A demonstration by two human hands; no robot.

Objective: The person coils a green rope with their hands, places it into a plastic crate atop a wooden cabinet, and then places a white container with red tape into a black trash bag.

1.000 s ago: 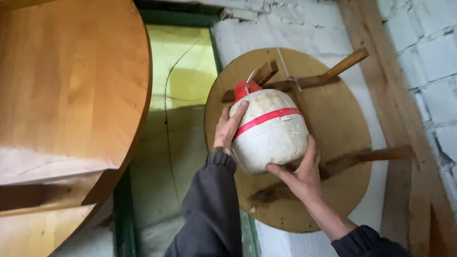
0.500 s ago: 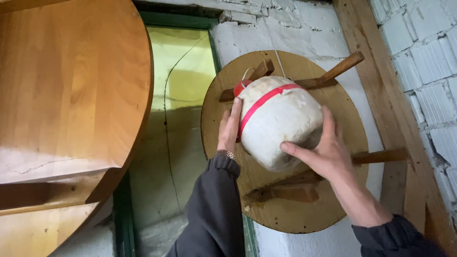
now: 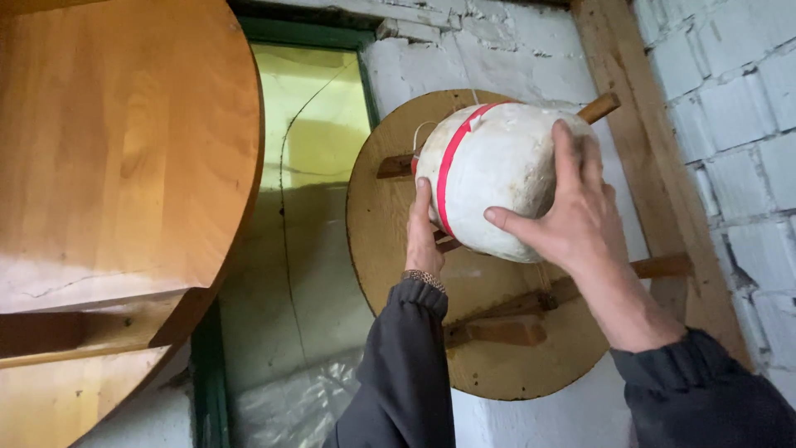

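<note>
Fingers [image 3: 572, 158] of both hands clasp the white ball [image 3: 489, 178] against the round board [image 3: 398, 274], wall close behind

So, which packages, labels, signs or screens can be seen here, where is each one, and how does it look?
Wrapped package: held up against the round wooden board on the white brick wall, between the left hand and right hand; rounded, off-white, with a red band around it.
Clear plastic sheet: low at the window, crumpled, see-through.
No labels, signs or screens are in view.
</note>
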